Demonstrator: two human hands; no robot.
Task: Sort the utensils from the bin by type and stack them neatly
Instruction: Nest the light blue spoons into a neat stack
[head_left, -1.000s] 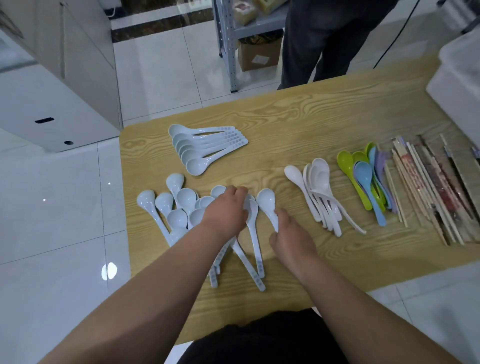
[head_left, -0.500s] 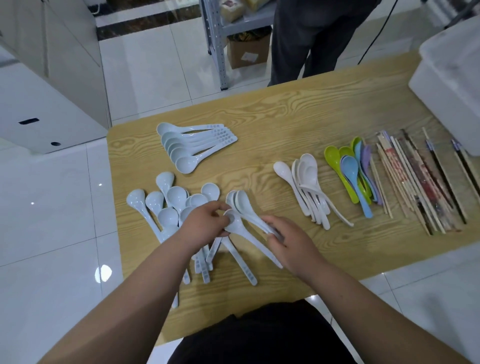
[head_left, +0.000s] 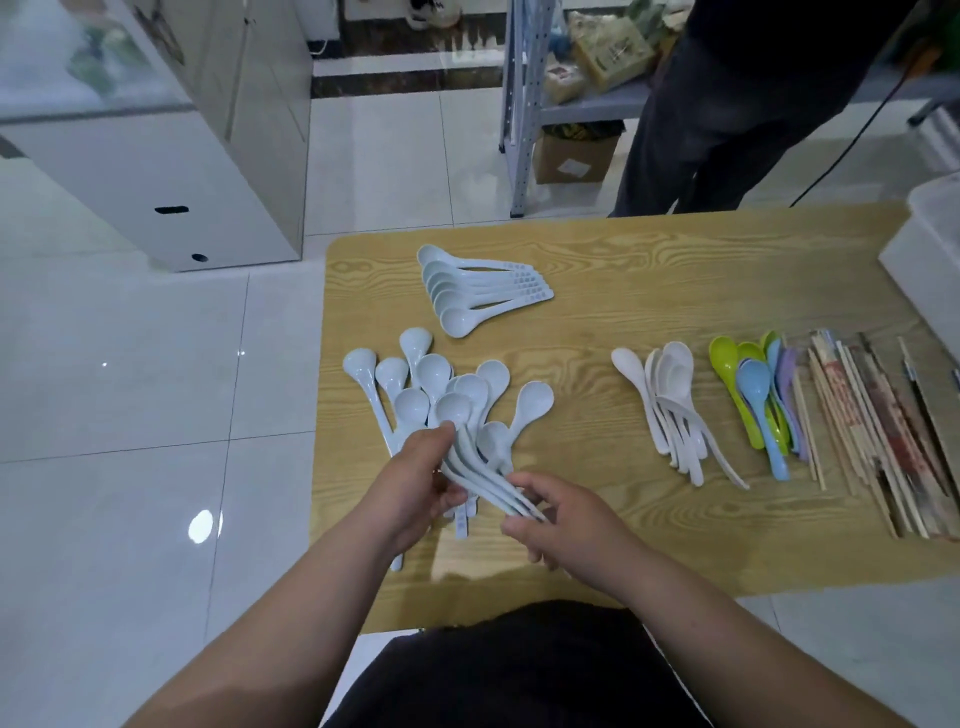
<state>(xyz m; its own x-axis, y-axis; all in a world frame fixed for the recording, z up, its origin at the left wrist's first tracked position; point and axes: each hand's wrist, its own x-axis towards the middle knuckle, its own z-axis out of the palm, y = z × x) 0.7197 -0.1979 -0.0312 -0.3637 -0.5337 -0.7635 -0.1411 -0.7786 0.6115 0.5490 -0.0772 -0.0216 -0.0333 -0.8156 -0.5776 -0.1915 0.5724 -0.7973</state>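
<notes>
Both hands hold one bundle of pale spoons (head_left: 480, 478): the left hand (head_left: 415, 483) curls round it just below the bowls, the right hand (head_left: 561, 525) pinches the handle ends, so its long axis runs from 11 o'clock at the bowls to 5 o'clock. The loose spoons (head_left: 434, 371) lie fanned on the table (head_left: 675, 291) just past the left hand, toward 12 o'clock, bowls far and handles near, so that hand is nearer; the neat stack (head_left: 457, 283) lies well beyond, handles pointing to 3 o'clock.
</notes>
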